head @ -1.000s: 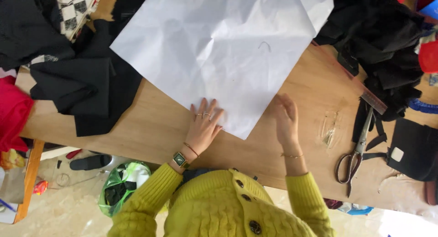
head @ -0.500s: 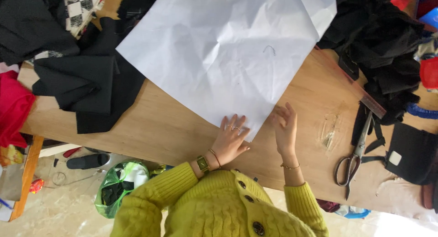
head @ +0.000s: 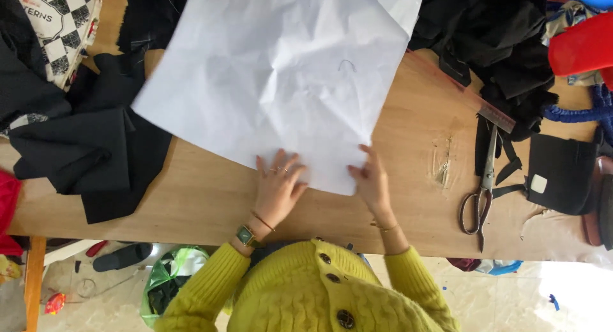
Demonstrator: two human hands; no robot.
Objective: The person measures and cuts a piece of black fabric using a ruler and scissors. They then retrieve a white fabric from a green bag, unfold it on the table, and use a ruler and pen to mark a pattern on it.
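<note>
A large creased white paper sheet (head: 281,83) lies across the wooden table (head: 191,198). My left hand (head: 278,186), with a green watch and bracelets on the wrist, rests flat on the sheet's near edge with fingers spread. My right hand (head: 371,182) presses flat on the sheet's near corner, fingers apart. Neither hand grips anything. Yellow knitted sleeves cover both arms.
Black fabric pieces (head: 89,147) lie on the table's left, and more black cloth (head: 498,45) is piled at the far right. Large scissors (head: 482,191) and a ruler (head: 466,92) lie right of the sheet. A black pouch (head: 562,172) sits near the right edge.
My left hand has slid right along the sheet's near edge, closer to my right hand. The sheet has shifted slightly right. The right hand stayed on the corner.
</note>
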